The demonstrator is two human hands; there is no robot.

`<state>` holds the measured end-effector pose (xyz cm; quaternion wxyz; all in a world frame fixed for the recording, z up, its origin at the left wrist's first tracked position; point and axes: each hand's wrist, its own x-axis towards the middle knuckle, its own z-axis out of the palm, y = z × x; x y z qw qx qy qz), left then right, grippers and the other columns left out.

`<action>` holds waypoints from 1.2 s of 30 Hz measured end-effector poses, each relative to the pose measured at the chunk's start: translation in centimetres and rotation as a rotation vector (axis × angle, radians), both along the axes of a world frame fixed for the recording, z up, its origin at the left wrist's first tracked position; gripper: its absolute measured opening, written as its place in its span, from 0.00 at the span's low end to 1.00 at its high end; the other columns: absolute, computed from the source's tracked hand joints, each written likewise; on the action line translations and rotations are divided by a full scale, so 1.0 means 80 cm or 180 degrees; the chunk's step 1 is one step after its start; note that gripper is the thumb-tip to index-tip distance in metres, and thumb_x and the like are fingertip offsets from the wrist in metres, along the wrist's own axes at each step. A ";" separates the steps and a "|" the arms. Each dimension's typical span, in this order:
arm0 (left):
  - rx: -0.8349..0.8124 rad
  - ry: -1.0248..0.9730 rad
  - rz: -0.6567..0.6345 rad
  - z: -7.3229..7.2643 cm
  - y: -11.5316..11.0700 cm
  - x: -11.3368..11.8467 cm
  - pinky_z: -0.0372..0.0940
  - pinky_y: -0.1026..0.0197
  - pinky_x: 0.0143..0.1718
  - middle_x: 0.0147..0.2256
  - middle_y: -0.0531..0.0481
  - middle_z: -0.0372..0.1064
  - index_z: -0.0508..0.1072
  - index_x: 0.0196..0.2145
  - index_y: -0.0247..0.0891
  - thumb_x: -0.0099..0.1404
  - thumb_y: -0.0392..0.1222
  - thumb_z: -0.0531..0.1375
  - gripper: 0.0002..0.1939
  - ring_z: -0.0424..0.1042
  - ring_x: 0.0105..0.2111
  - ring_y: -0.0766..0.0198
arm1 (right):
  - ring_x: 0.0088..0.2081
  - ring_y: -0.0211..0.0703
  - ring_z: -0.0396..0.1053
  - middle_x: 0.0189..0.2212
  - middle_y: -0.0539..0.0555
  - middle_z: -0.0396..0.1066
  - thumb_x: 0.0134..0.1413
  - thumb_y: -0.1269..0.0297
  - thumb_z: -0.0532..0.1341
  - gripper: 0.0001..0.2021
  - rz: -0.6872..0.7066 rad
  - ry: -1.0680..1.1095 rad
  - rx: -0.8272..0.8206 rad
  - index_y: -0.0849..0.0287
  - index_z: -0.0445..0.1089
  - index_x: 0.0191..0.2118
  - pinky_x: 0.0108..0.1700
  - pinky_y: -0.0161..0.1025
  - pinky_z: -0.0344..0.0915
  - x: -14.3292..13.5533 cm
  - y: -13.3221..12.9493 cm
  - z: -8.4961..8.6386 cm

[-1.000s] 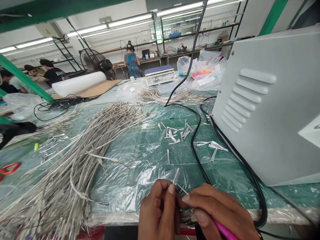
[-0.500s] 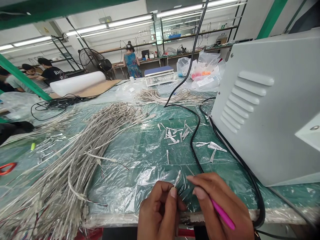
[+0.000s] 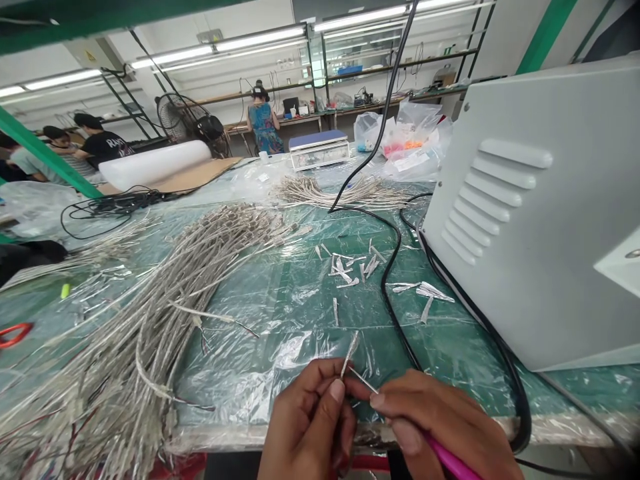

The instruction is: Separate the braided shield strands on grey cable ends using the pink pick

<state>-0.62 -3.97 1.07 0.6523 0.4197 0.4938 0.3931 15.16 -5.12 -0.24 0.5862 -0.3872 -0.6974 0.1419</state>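
At the near edge of the bench, my left hand (image 3: 311,417) pinches a thin cable (image 3: 352,348) between thumb and fingers. Its silvery braided or foil-like end points up and away; the lower part is mostly hidden by the hand. My right hand (image 3: 443,420) grips a pink-handled tool (image 3: 454,461) with a thin metal tip. That tip lies just right of the cable, close to my left fingertips; I cannot tell whether it touches. Beyond my hands, several silvery foil scraps (image 3: 341,268) are scattered on the plastic-covered green bench (image 3: 275,313).
A large bundle of braided cables (image 3: 185,287) fills the left side, and another bundle (image 3: 345,193) lies farther back. A grey vented machine (image 3: 545,220) stands at right. A black cord (image 3: 391,280) crosses the bench. Orange handles (image 3: 16,335) lie far left. Several people are in the background.
My right hand has tilted and now holds the tool's metal tip beside the cable. My left hand has shifted slightly left, and more of the cable end shows.
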 end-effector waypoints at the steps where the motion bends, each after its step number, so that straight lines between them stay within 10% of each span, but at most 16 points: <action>1: -0.0018 0.0007 -0.0016 0.000 0.000 0.000 0.46 0.66 0.18 0.15 0.56 0.59 0.73 0.37 0.33 0.66 0.49 0.59 0.14 0.52 0.15 0.72 | 0.30 0.39 0.74 0.29 0.53 0.75 0.55 0.77 0.57 0.09 -0.0001 -0.0015 -0.0017 0.61 0.72 0.39 0.32 0.35 0.72 0.001 0.001 -0.001; 36: -0.0047 -0.0119 0.0403 0.007 -0.002 0.008 0.49 0.69 0.18 0.22 0.52 0.68 0.75 0.35 0.35 0.61 0.45 0.64 0.10 0.55 0.16 0.73 | 0.33 0.40 0.75 0.31 0.53 0.76 0.56 0.77 0.57 0.09 0.0010 -0.0221 -0.0101 0.60 0.72 0.39 0.34 0.36 0.71 -0.001 0.001 -0.002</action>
